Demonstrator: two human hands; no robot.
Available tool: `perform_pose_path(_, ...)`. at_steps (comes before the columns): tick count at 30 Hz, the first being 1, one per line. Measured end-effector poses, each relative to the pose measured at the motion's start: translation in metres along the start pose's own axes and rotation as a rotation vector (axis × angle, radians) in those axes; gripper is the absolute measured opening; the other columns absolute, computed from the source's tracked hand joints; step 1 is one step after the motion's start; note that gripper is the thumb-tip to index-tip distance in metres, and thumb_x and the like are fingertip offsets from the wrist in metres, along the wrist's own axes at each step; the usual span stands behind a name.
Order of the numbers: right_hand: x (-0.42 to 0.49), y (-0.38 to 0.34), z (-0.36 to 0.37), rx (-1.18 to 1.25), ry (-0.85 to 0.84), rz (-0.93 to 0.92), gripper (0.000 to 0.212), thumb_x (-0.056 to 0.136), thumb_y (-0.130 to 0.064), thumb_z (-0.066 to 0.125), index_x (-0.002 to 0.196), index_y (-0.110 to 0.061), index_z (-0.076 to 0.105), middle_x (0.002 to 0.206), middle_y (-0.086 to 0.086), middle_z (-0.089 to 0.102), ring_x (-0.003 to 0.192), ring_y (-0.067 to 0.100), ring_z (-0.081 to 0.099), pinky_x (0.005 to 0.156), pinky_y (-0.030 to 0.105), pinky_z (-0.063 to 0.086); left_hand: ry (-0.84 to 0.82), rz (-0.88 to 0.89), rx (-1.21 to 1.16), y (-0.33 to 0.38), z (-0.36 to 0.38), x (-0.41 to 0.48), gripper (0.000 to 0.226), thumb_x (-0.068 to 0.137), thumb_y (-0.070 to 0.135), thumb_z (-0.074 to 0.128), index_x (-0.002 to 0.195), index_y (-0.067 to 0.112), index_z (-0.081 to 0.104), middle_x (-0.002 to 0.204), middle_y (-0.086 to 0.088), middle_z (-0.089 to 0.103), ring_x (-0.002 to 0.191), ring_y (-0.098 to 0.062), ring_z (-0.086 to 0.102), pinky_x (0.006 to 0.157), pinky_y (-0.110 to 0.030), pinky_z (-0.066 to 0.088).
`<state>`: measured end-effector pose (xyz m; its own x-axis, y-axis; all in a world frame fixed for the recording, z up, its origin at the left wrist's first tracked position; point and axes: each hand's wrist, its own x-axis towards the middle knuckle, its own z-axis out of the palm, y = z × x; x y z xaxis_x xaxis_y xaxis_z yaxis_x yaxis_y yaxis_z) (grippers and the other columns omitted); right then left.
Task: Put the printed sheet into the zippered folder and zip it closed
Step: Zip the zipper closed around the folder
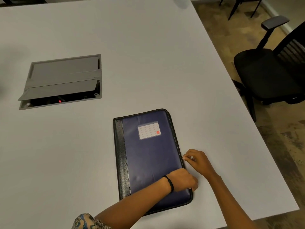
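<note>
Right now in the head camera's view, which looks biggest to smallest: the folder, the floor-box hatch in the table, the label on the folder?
1. Folder
2. Hatch, though it lies farther from the camera, so the ranking is unsure
3. Label, clearly smallest

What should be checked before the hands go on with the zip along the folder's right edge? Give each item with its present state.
1. Zippered folder lies flat and closed on the table: ok.
2. Printed sheet inside the folder: cannot tell; no sheet shows on the table, but the cover hides the inside.
3. Left hand steadies the folder near its lower right corner: ok.
4. Right hand pinches at the right edge, where the zip runs: ok; the puller itself is too small to see.
5. How far the zip is closed: cannot tell.
6. Nothing lies against the right edge ahead of the right hand: ok.
</note>
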<state>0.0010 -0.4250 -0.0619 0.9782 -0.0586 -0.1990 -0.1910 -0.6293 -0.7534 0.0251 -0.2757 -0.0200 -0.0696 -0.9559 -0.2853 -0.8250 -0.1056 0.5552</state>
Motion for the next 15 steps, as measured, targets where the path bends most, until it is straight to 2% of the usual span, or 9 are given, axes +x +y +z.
perform_pose_path(3,0.016,-0.006,0.0,0.005,0.042,0.022,0.006,0.084,-0.009,0.066,0.082,-0.006,0.071,0.082,0.009,0.071,0.074,0.018,0.066,0.066,0.024,0.054,-0.011,0.029,0.009,0.0,0.003,-0.002,0.024,0.09,-0.003,0.051,0.111,-0.001,0.062,0.115,-0.017,0.065,0.1,-0.036,0.062,0.085,-0.043,0.048)
perform_pose_path(6,0.034,-0.011,-0.001,-0.003,0.094,0.047,0.008,0.085,-0.012,0.065,0.081,-0.008,0.071,0.082,0.006,0.07,0.074,0.018,0.066,0.067,0.028,0.054,-0.035,0.047,0.017,0.001,0.007,-0.004,0.023,0.09,-0.004,0.051,0.11,-0.002,0.063,0.112,-0.019,0.065,0.097,-0.037,0.062,0.083,-0.043,0.049)
perform_pose_path(11,0.066,-0.019,-0.002,0.002,0.157,0.088,0.011,0.085,-0.015,0.066,0.081,-0.006,0.07,0.082,0.009,0.07,0.074,0.021,0.065,0.066,0.032,0.053,-0.084,0.06,0.039,-0.001,0.007,-0.002,0.025,0.089,-0.002,0.053,0.113,0.001,0.061,0.118,-0.016,0.063,0.101,-0.035,0.061,0.087,-0.043,0.05)
perform_pose_path(13,0.076,-0.02,-0.004,-0.008,0.167,0.097,0.012,0.085,-0.016,0.066,0.083,-0.005,0.07,0.083,0.01,0.071,0.075,0.022,0.065,0.067,0.033,0.053,-0.115,0.05,-0.001,0.0,0.006,-0.001,0.023,0.089,-0.002,0.053,0.11,-0.001,0.062,0.116,-0.018,0.063,0.099,-0.036,0.061,0.083,-0.041,0.05)
perform_pose_path(15,0.083,-0.021,-0.005,-0.019,0.153,0.097,0.012,0.086,-0.016,0.066,0.084,-0.005,0.07,0.084,0.01,0.071,0.076,0.021,0.064,0.066,0.027,0.051,-0.14,-0.011,-0.084,-0.001,0.002,-0.001,0.022,0.09,0.002,0.052,0.109,-0.003,0.063,0.114,-0.021,0.063,0.1,-0.038,0.06,0.074,-0.035,0.048)
